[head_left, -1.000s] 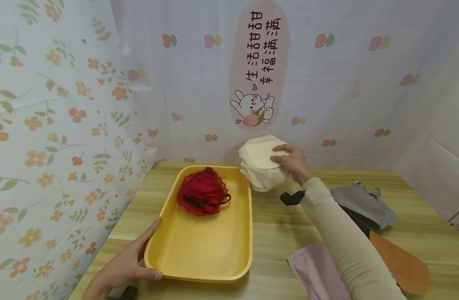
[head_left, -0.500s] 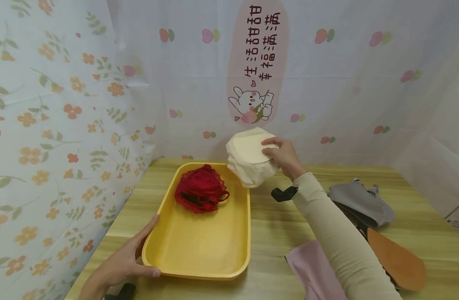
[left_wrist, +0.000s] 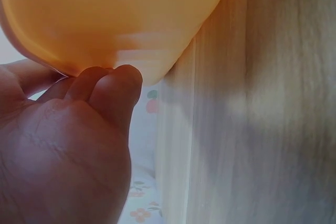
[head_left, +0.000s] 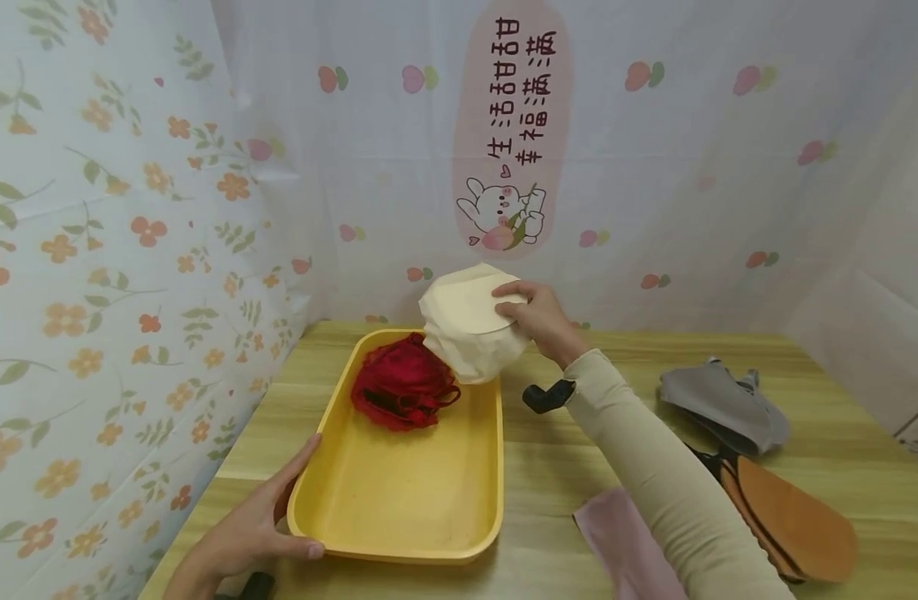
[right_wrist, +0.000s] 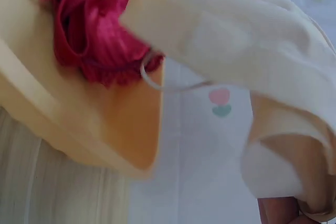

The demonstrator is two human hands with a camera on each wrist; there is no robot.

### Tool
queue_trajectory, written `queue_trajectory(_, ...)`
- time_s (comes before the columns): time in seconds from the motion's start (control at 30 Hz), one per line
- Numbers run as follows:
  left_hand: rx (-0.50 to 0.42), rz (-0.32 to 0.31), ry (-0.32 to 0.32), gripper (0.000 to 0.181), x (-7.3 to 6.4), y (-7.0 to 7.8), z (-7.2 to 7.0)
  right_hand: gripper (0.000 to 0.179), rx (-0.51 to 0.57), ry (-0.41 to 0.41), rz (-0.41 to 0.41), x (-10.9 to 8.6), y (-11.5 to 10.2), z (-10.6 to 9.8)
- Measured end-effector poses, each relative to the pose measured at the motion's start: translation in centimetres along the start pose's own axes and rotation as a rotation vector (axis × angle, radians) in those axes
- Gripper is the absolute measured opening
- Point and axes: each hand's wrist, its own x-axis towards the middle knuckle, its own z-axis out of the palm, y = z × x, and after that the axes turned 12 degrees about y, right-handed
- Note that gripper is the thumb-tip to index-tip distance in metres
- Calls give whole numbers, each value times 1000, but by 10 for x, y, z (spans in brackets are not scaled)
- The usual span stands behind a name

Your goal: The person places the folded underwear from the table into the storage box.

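Observation:
A cream bra (head_left: pixel 469 333), folded cup over cup, hangs over the back right corner of the yellow tray (head_left: pixel 409 500). My right hand (head_left: pixel 543 321) pinches its right edge, fingers on top. In the right wrist view, the cream bra (right_wrist: pixel 252 40) shows a thin strap hanging loose above the rim. A red lace-edged bra (head_left: pixel 402 387) lies in the back of the tray. My left hand (head_left: pixel 248 529) grips the front left corner of the tray, thumb along the front and fingers along the left side. The left wrist view shows this hand (left_wrist: pixel 68 140) against the tray's outer wall.
On the wooden table (head_left: pixel 556 467) to the right lie a grey bra (head_left: pixel 729 404), an orange-brown bra (head_left: pixel 796 521) and a pink garment (head_left: pixel 627 537), partly under my right forearm. A flowered curtain (head_left: pixel 113 292) hangs at the left, another printed one (head_left: pixel 654 192) behind.
My right hand has carried the cream bra leftward, from beside the tray to above its back right corner. The left hand keeps its hold on the tray.

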Motion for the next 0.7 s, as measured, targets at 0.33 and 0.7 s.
queue_trajectory(0.33, -6, -45, 0, 112, -1, 3, 2, 32, -14, -95, -18, -9, -6, 28)
queue_trajectory(0.7, 8, -82, 13, 114, -1, 3, 3, 34, -27, -168, 18, -13, -5, 56)
